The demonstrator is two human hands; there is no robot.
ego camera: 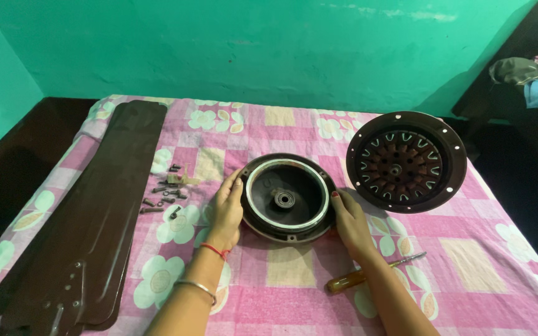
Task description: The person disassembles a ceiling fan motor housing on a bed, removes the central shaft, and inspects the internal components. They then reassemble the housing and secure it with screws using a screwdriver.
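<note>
Brown, round and shallow, the fan motor cover [287, 198] lies open side up in the middle of the pink flowered cloth [294, 280], a pale ring inside its rim and a bearing at its centre. Your left hand [226, 208] and right hand [349, 219] cup it from opposite sides, fingers curled on the rim. You seem to be seating or lifting it; keep it level. Beside it leans the winding plate [406, 162]. Nearby lie small screws [166, 193], glossy fan blades [88, 218] and a screwdriver [372, 274].
</note>
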